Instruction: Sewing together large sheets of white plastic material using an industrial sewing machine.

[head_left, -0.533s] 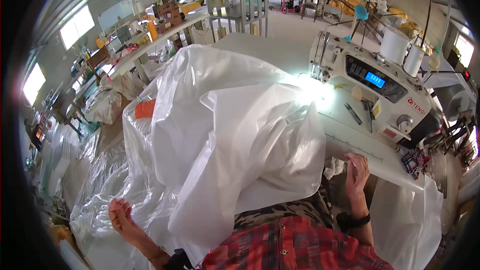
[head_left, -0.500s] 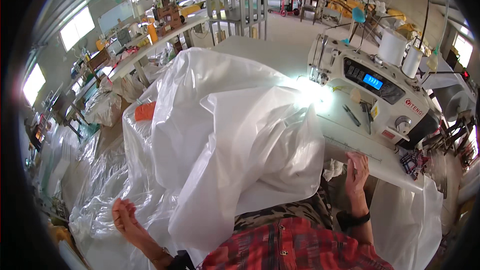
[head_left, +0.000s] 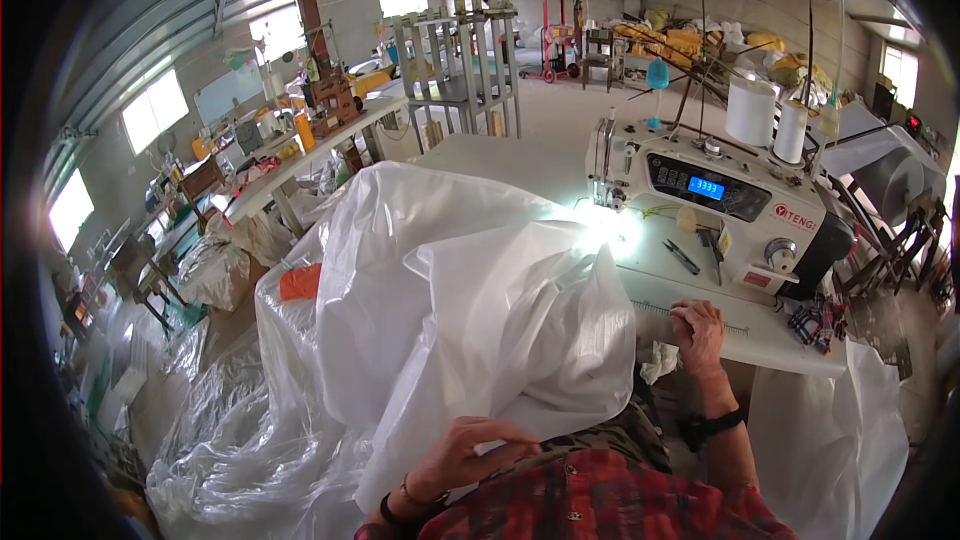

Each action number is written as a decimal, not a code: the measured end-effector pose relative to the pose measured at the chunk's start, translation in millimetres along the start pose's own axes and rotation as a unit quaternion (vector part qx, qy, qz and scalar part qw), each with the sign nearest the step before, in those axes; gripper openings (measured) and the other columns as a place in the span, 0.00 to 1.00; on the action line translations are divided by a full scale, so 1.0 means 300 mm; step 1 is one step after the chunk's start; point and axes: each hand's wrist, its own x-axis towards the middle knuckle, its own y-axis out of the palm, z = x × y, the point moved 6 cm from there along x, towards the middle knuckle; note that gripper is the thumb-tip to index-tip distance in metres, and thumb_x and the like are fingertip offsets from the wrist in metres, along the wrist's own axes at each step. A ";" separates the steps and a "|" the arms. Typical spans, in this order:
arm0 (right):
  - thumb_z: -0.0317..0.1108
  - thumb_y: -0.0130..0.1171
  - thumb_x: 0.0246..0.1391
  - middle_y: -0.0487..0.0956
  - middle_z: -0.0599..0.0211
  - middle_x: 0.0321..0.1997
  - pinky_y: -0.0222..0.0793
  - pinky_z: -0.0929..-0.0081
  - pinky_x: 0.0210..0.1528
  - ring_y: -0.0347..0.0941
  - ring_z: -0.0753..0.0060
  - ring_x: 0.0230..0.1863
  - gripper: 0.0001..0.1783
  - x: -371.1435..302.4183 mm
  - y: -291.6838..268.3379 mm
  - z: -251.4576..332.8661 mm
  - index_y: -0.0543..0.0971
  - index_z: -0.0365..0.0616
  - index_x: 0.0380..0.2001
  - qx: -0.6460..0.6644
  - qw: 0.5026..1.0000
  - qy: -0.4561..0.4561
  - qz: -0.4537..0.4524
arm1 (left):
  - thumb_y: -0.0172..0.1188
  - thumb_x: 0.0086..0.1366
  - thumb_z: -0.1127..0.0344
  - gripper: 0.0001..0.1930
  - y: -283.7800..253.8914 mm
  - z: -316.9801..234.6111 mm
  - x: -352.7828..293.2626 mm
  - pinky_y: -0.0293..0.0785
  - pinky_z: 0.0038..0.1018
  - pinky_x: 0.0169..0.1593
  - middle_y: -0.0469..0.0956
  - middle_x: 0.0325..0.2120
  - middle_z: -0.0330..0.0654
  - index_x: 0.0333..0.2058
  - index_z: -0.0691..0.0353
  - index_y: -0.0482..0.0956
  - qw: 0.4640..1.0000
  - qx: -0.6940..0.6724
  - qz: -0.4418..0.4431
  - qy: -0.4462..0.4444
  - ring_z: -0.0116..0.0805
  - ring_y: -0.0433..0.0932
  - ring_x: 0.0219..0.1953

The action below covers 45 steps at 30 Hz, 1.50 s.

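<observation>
A large white woven plastic sheet (head_left: 480,310) spreads over my lap and the left of the sewing table. One edge of it rises to the lit needle area of the white sewing machine (head_left: 735,202). My left hand (head_left: 475,452) is open above my lap, beside the sheet's near folds, fingers stretched out and holding nothing. At the front edge of the table, by the ruler scale (head_left: 735,328), rests my right hand (head_left: 697,330). Its fingers are loosely bent, with nothing seen in them. The machine's lamp glare hides the needle and the sheet's edge there.
Small black snips (head_left: 682,258) lie on the machine bed. A plaid cloth (head_left: 818,325) sits at the table's right end. White thread cones (head_left: 750,112) stand behind the machine. An orange patch (head_left: 299,283) shows at the sheet's left. A grey metal rack (head_left: 460,80) stands beyond.
My left hand has swung from the far left of the sheet to in front of my lap. My right hand stays at the table edge, its fingers more bent. The head view has tilted up.
</observation>
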 end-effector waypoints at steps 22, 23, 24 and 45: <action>0.37 0.56 0.58 0.79 0.52 0.37 0.68 0.59 0.45 0.75 0.50 0.42 0.18 0.473 -0.170 0.684 0.74 0.34 0.46 0.403 0.727 -0.457 0.318 | 0.59 0.60 0.72 0.12 -0.243 0.003 0.606 0.75 0.38 0.44 0.79 0.41 0.49 0.44 0.65 0.76 0.866 0.482 -0.103 0.086 0.50 0.78 0.43; 0.37 0.56 0.58 0.78 0.52 0.36 0.68 0.58 0.45 0.75 0.49 0.41 0.18 0.485 -0.184 0.683 0.74 0.34 0.45 0.442 0.702 -0.461 0.314 | 0.59 0.60 0.72 0.13 -0.247 0.013 0.649 0.74 0.39 0.46 0.78 0.44 0.50 0.44 0.65 0.75 0.852 0.507 -0.104 0.085 0.50 0.77 0.45; 0.37 0.57 0.58 0.78 0.51 0.34 0.68 0.58 0.44 0.75 0.48 0.41 0.17 0.496 -0.199 0.679 0.75 0.33 0.43 0.480 0.676 -0.465 0.309 | 0.59 0.60 0.72 0.13 -0.251 0.024 0.690 0.73 0.39 0.48 0.77 0.46 0.50 0.45 0.65 0.75 0.837 0.531 -0.105 0.084 0.51 0.76 0.47; 0.26 0.59 0.58 0.82 0.55 0.35 0.70 0.62 0.44 0.78 0.60 0.33 0.09 0.727 -0.249 0.407 0.79 0.29 0.39 0.721 0.582 -0.354 0.126 | 0.60 0.61 0.58 0.26 -0.430 0.731 0.963 0.56 0.48 0.64 0.68 0.60 0.48 0.57 0.59 0.69 0.813 0.555 -0.062 -0.163 0.48 0.65 0.62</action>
